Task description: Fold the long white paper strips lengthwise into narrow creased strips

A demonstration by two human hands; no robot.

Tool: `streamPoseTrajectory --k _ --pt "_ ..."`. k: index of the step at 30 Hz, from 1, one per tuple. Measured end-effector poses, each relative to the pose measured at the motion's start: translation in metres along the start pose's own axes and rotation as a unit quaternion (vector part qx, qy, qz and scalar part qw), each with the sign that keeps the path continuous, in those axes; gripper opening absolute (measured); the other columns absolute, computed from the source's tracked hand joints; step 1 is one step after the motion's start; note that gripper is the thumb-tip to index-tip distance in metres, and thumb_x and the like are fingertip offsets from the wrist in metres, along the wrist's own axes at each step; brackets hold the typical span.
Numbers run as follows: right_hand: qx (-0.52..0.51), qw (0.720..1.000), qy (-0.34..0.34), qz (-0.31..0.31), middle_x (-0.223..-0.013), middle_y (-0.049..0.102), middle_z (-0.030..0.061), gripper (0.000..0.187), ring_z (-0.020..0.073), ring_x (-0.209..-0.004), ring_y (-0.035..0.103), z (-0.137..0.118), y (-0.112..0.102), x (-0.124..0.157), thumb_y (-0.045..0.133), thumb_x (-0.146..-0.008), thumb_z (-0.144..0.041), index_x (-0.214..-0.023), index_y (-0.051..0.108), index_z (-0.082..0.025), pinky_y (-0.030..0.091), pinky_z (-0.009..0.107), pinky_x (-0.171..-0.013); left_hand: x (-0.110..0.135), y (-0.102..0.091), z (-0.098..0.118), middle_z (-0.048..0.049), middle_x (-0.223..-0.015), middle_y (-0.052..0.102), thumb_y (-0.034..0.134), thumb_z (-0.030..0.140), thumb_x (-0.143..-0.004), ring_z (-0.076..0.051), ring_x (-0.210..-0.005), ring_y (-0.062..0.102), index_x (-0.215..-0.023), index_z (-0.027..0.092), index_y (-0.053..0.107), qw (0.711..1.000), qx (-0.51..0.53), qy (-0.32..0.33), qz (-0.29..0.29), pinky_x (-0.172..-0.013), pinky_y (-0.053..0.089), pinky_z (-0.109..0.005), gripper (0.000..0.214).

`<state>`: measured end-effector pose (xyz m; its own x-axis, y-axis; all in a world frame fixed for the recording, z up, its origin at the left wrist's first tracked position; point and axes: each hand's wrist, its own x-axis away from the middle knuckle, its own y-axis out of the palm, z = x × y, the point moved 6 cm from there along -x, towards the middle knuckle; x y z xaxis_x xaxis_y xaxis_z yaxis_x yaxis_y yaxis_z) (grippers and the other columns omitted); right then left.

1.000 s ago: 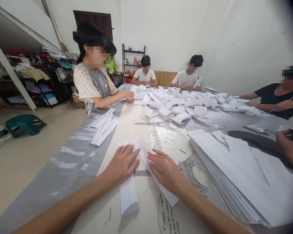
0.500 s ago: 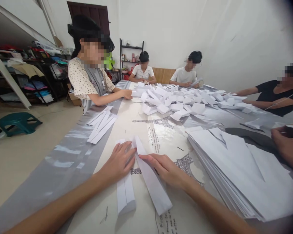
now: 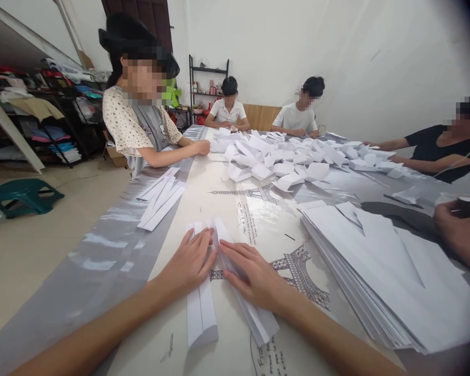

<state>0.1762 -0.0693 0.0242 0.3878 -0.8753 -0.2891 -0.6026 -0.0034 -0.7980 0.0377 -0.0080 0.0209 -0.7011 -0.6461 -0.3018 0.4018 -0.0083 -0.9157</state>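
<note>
My left hand (image 3: 196, 256) lies over a folded white paper strip (image 3: 200, 316), fingers stretched forward, their tips close to the edge of a second folded strip. That second folded paper strip (image 3: 261, 325) slants down to the right, and my right hand (image 3: 254, 272) rests across its middle. The right fingers are extended and the thumb is apart, pressing the paper to the table. Part of each strip is hidden under the hands. Several folded strips (image 3: 162, 201) lie beyond my left hand.
A thick stack of white paper (image 3: 384, 277) stands to my right, another person's hand (image 3: 454, 224) beside it. A heap of folded paper pieces (image 3: 282, 162) covers the far table. Several people sit or stand around. A green stool (image 3: 25, 196) is on the floor at left.
My right hand has gone from fingertips at the second strip's edge to lying flatter across it. That strip now looks more folded along its length. The left hand has barely moved.
</note>
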Motion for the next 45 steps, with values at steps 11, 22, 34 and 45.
streamPoseTrajectory --k 11,22,34,45 --pt "0.117 0.993 -0.008 -0.016 -0.153 0.046 0.0048 0.044 0.0278 -0.135 0.044 -0.005 0.010 -0.001 0.047 -0.101 -0.033 -0.143 0.048 -0.020 0.041 0.050 -0.110 -0.002 -0.005 0.002 -0.0068 -0.100 0.060 0.036 0.022 -0.098 -0.026 -0.103 0.057 -0.094 0.021 0.042 1.000 0.016 0.006 0.019 -0.098 0.041 -0.048 0.007" --pt "0.124 0.992 -0.017 -0.007 -0.149 0.050 0.0045 0.048 0.0269 -0.131 0.046 -0.004 0.011 -0.001 0.048 -0.100 -0.031 -0.146 0.045 -0.022 0.043 0.048 -0.108 0.004 0.000 0.008 -0.0172 -0.143 0.050 0.037 0.018 -0.098 -0.030 -0.135 0.045 -0.130 0.015 0.048 0.993 -0.069 0.067 0.061 -0.112 0.036 -0.051 0.034" --pt "0.129 0.992 -0.016 -0.012 -0.153 0.046 0.0051 0.050 0.0257 -0.129 0.046 -0.005 0.012 0.001 0.043 -0.102 -0.031 -0.150 0.038 -0.019 0.042 0.048 -0.108 0.004 0.011 0.000 -0.0131 -0.149 0.048 0.032 0.021 -0.102 -0.024 -0.141 0.040 -0.144 0.012 0.042 0.997 -0.034 0.073 0.015 -0.116 0.039 -0.044 0.045" --pt "0.142 0.989 -0.028 -0.017 -0.153 0.045 0.0072 0.051 0.0265 -0.124 0.048 -0.007 0.012 0.000 0.042 -0.102 -0.029 -0.150 0.037 -0.016 0.043 0.049 -0.105 -0.002 0.010 -0.004 -0.0142 -0.150 0.045 0.033 0.020 -0.100 -0.026 -0.143 0.037 -0.139 0.015 0.045 0.997 -0.032 0.069 -0.022 -0.114 0.039 -0.046 0.041"
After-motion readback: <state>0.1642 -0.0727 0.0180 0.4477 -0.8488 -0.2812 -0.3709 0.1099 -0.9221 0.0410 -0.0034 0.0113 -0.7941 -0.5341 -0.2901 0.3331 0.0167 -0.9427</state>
